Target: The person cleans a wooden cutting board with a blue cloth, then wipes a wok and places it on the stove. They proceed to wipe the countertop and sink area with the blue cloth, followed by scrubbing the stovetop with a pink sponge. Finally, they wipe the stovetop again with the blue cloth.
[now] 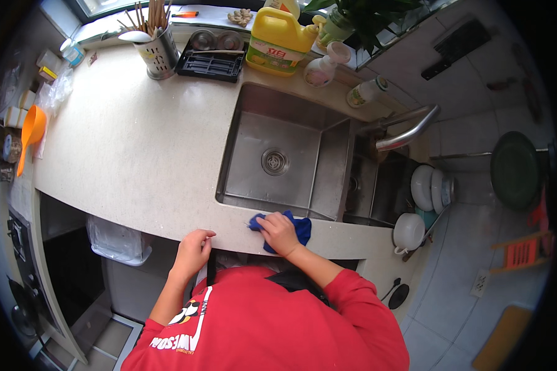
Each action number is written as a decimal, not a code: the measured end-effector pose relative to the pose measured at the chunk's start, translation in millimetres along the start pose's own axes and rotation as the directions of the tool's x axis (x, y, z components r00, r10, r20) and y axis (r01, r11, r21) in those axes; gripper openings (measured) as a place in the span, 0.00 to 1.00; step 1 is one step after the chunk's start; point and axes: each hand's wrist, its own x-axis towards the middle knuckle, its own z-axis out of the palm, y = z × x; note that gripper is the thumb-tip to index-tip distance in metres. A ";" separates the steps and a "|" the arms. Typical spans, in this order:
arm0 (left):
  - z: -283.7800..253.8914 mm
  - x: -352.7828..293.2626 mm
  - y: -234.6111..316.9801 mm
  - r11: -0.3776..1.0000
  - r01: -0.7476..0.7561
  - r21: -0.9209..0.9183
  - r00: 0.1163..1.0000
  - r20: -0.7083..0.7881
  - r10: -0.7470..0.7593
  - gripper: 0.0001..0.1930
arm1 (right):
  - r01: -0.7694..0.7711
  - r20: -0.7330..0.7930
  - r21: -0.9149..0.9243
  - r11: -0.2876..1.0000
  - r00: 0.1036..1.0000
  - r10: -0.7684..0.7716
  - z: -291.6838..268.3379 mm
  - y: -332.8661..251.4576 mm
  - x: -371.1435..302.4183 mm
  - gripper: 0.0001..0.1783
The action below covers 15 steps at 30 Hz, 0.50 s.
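Note:
My right hand (279, 234) presses down on a blue cloth (302, 229), its fingers curled over it. The cloth lies bunched on the pale countertop (130, 142), on the strip between the sink's front edge and my body. At the counter's front edge, to the left of the cloth, my left hand (195, 248) is loosely closed with its fingers curled in. Nothing shows in that hand. Just beyond the cloth is the steel sink (260, 130), with a round drain (275, 161) in its larger basin.
A metal faucet (408, 128) reaches over the smaller basin. White bowls (422, 187) and a white pot (408, 232) stand at the right. Along the back are a yellow jug (280, 40), a black tray (210, 65) and a chopstick holder (158, 57). An orange ladle (32, 128) lies at far left.

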 end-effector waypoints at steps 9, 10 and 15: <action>-7.4 -2.8 -12.1 0.999 -0.018 0.043 0.998 -0.058 0.020 0.08 | -0.059 -0.114 -0.063 0.996 0.992 0.052 -10.2 13.8 -32.8 0.15; -5.9 -1.7 -9.8 0.999 -0.020 0.039 0.998 -0.054 0.022 0.08 | -0.076 -0.060 -0.007 0.997 0.995 0.076 1.1 0.6 -9.3 0.16; -7.3 -2.9 -0.5 1.000 -0.024 -0.005 0.997 -0.067 0.024 0.07 | -0.089 -0.065 -0.022 0.996 0.994 0.088 -12.2 11.6 -31.0 0.17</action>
